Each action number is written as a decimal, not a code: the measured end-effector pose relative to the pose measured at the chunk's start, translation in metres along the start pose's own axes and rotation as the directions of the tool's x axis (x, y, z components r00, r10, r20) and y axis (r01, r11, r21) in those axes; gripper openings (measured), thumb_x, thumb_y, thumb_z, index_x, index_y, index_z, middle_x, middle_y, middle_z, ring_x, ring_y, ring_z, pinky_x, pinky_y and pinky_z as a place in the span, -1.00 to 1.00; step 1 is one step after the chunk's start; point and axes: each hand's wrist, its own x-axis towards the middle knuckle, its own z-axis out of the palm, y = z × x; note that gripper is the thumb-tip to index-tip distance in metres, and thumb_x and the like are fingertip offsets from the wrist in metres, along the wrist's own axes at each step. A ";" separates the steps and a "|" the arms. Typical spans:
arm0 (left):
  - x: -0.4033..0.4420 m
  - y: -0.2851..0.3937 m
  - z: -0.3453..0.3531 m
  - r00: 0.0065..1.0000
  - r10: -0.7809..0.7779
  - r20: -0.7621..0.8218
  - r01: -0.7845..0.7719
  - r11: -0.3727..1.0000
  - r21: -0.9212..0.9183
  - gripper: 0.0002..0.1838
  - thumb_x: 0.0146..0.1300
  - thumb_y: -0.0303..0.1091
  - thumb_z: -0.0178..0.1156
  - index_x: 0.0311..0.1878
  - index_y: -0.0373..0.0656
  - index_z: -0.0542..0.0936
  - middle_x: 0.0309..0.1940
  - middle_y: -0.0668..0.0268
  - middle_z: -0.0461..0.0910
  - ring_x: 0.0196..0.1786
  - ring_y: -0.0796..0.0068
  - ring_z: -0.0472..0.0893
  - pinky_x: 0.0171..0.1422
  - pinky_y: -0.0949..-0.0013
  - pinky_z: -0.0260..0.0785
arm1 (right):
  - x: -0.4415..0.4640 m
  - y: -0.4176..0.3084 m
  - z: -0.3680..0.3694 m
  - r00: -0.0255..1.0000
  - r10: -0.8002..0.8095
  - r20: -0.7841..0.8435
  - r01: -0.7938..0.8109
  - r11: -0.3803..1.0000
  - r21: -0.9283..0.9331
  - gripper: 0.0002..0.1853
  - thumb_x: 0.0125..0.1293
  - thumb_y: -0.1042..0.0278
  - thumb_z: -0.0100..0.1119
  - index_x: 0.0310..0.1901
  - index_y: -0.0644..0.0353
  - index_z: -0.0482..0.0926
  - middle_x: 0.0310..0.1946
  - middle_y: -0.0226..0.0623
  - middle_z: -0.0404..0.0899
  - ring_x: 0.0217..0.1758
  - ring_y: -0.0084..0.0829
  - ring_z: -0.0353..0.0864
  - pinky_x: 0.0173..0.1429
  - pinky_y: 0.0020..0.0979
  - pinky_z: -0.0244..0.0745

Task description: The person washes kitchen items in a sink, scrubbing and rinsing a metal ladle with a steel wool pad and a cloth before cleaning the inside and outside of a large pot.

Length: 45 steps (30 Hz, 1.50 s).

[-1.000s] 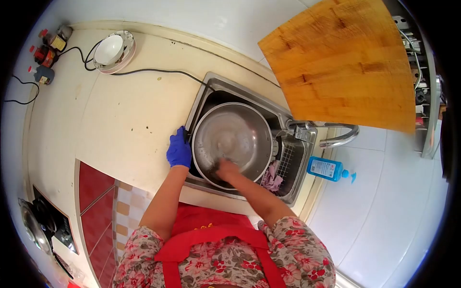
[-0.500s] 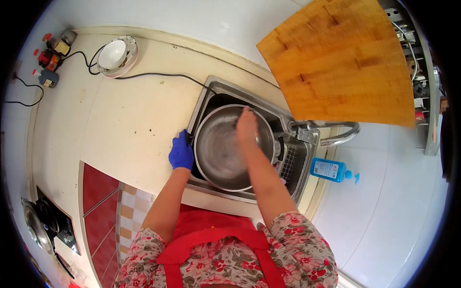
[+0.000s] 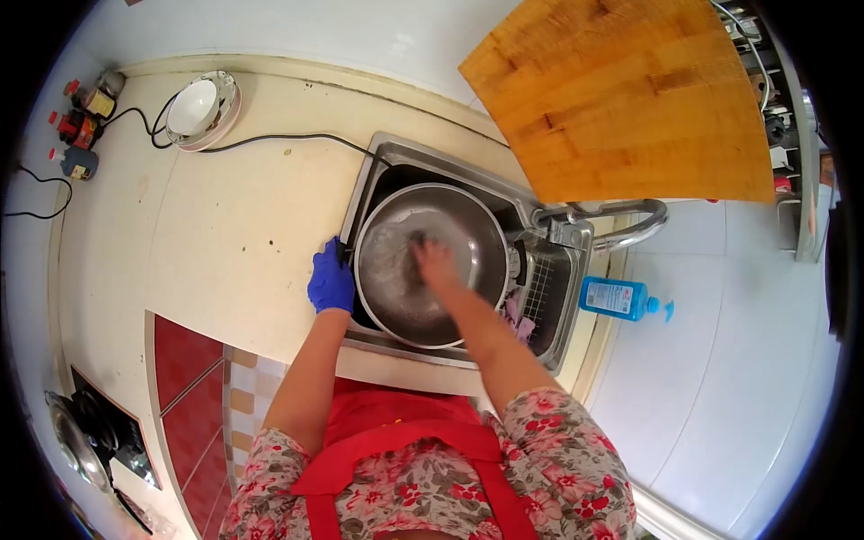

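A large round metal pan (image 3: 472,216) sits in the sink, its inside wet and streaked with greyish foam. My left hand (image 3: 332,279), in a blue glove, is closed around the pan's black handle (image 3: 345,253) at the left rim. The opposite black handle (image 3: 519,262) points toward the faucet side. Inside the pan, my bare right hand (image 3: 439,267) is low over the bottom, fingers blurred. A small dark pad (image 3: 417,238) shows at its fingertips, pressed against the metal; its exact kind is unclear.
The steel sink (image 3: 569,315) holds a wire rack (image 3: 541,292) and a pinkish cloth (image 3: 515,317). A faucet (image 3: 630,236) and a blue pump bottle (image 3: 616,298) are at right, below a wooden board (image 3: 630,99). Bowls (image 3: 193,108), a black cord (image 3: 279,138) and sauce bottles (image 3: 79,130) stand left.
My right hand, with the dark pad, has moved from the pan's upper right toward its middle left. My left hand keeps its hold on the handle. The view has shifted slightly.
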 end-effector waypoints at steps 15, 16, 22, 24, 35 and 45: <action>-0.001 0.008 -0.001 0.999 -0.037 -0.003 0.037 0.999 0.015 -0.57 0.20 -0.35 -0.01 0.16 0.17 0.32 -0.18 0.10 0.46 -0.19 0.06 0.56 -0.18 0.09 0.41 | -0.117 -0.045 -0.070 0.899 0.090 0.429 -0.295 0.848 0.440 -0.76 -0.09 0.26 0.05 -0.46 0.20 0.62 -0.34 -0.01 0.54 -0.19 -0.10 0.51 -0.07 -0.22 0.41; -0.002 0.011 -0.004 0.999 -0.041 -0.004 0.041 0.999 0.014 -0.58 0.20 -0.34 -0.02 0.16 0.17 0.34 -0.17 0.09 0.46 -0.19 0.06 0.56 -0.18 0.09 0.41 | -0.105 -0.058 -0.063 0.900 0.055 0.432 -0.309 0.780 0.544 -0.76 -0.07 0.28 0.05 -0.41 0.20 0.62 -0.34 0.00 0.54 -0.19 -0.07 0.51 -0.06 -0.21 0.41; -0.003 0.009 -0.006 1.000 -0.019 -0.021 0.019 1.000 -0.002 -0.62 0.22 -0.29 -0.04 0.13 0.18 0.38 -0.16 0.08 0.47 -0.18 0.05 0.56 -0.16 0.08 0.40 | -0.100 -0.044 -0.080 0.971 0.234 0.047 -0.185 0.610 0.770 -0.72 -0.03 0.37 0.06 -0.20 0.11 0.57 -0.18 -0.08 0.49 -0.08 -0.05 0.45 0.02 -0.21 0.37; -0.004 0.010 -0.007 0.999 -0.012 -0.033 0.011 1.000 -0.021 -0.63 0.22 -0.27 -0.04 0.12 0.18 0.38 -0.16 0.07 0.48 -0.18 0.05 0.55 -0.15 0.09 0.40 | -0.118 -0.008 -0.099 0.939 0.333 -0.086 -0.191 0.714 0.673 -0.70 -0.04 0.40 0.07 -0.19 0.05 0.57 -0.10 -0.08 0.43 -0.03 -0.08 0.43 0.04 -0.22 0.36; -0.018 0.062 0.009 0.878 0.426 -0.218 -0.450 0.890 -0.072 -0.44 0.10 -0.30 0.13 0.21 -0.12 0.29 -0.02 0.18 0.43 -0.05 0.19 0.47 0.00 0.19 0.30 | -0.160 0.133 -0.113 0.657 0.545 -0.520 -0.471 0.836 0.281 -0.59 0.02 0.38 0.06 -0.01 0.12 0.44 -0.13 -0.10 0.42 -0.02 -0.14 0.39 0.18 -0.14 0.20; -0.025 0.138 0.055 0.578 0.582 0.571 -0.428 0.813 -0.395 -0.56 0.25 -0.27 -0.12 0.20 -0.10 0.30 0.16 0.28 0.37 0.14 0.32 0.37 0.17 0.28 0.17 | -0.127 0.187 -0.100 0.628 0.696 -0.348 -0.740 0.672 0.010 -0.86 0.15 0.31 0.01 -0.27 0.12 0.46 -0.37 -0.30 0.53 -0.18 -0.25 0.50 -0.03 -0.24 0.30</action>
